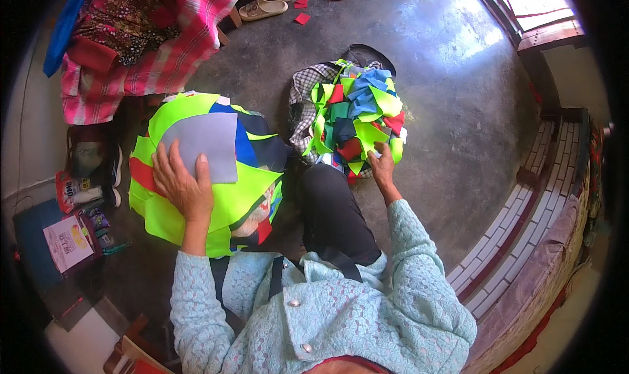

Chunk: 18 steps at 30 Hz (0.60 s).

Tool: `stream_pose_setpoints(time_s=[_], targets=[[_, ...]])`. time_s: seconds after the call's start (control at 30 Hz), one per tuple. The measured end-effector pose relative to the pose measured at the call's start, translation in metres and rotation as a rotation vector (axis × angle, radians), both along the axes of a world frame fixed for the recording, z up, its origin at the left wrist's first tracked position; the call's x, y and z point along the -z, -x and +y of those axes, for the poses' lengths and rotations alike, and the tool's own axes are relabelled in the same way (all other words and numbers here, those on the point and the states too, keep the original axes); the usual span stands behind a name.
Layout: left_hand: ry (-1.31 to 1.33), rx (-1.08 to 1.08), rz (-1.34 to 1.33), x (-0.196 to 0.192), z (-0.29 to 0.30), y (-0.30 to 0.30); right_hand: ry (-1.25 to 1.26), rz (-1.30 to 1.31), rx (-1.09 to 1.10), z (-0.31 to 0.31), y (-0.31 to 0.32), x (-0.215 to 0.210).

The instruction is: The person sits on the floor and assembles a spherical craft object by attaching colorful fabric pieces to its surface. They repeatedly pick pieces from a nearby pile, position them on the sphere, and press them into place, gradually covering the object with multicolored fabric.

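light blue lacy jacket (367, 315) lies nearest us, its sleeves reaching forward over a grey floor (458, 125). our left hand (180, 183) rests with fingers spread on a flat grey cloth piece (213, 141), which lies on top of the large cloth pile (249, 194) to the left of our dark trouser leg (337, 207). our right hand (382, 166) is at the near right edge of a smaller scrap pile (347, 115), its fingers bent beside a yellow-green scrap (369, 137); we cannot tell whether they pinch anything. the smaller scrap pile sits just beyond the knee, with checked cloth (303, 102) along its left side. we judge the step in hand to be picking over pieces, one pile to each hand. the next move seems to call for steadying the grey cloth piece while the right fingers single out one scrap without dragging its neighbours loose.
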<state>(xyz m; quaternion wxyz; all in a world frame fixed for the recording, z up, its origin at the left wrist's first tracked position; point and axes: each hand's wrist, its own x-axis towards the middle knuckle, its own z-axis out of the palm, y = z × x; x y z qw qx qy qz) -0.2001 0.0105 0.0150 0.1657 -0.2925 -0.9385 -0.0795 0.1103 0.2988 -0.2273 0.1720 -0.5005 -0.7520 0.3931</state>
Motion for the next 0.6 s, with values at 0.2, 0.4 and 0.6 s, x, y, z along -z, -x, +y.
stream_pose_setpoints(time_s=[0.2,0.4,0.6], targets=[[0.018,0.017,-0.03,-0.005,0.002,0.001,-0.13,-0.274,-0.089,0.022,0.033,0.027],[0.035,0.019,-0.064,-0.012,0.006,0.001,-0.134,-0.625,-0.19,0.028,0.042,0.056],[0.042,0.034,-0.108,-0.014,0.008,0.001,-0.381,-0.515,-0.276,0.059,0.037,0.073]])
